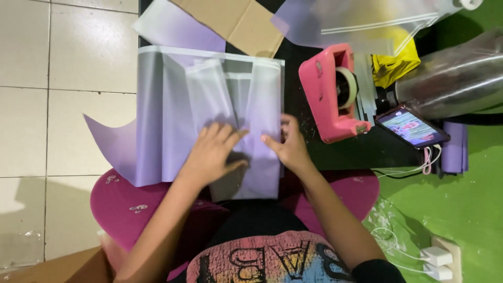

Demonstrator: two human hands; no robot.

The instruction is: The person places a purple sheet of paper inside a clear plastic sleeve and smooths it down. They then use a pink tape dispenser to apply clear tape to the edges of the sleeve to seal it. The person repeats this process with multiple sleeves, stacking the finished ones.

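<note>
Both hands rest on a pale lilac translucent plastic bag (209,110) spread flat on a dark work surface (335,154) in front of the seated person. Left hand (212,152) lies palm down on the lower middle of the bag, fingers spread wide and flat, gripping nothing. Right hand (288,147) sits at the bag's right edge, fingers loosely curled with the thumb pointing left across the plastic; whether it pinches the edge cannot be told. The bag is frosted and see-through, with a whitish band along its top edge and lengthwise folds down its middle, where layers overlap and look greyer. A loose lilac sheet (112,144) sticks out from under its left side, over the white tiled floor (68,68). Beyond the bag lie a piece of brown cardboard (238,23) and more frosted bags (361,21). Just to the right of the right hand stands a pink tape dispenser (327,91) with a roll of clear tape, close but not touching. Further right a smartphone (411,127) lies with its screen lit, beside a yellow bundle (395,63) and a shiny roll of clear film (456,78). A round magenta cushion (131,209) shows under the person's arms, and a white power strip (445,257) with plugs sits on the green floor (461,204) at lower right.
</note>
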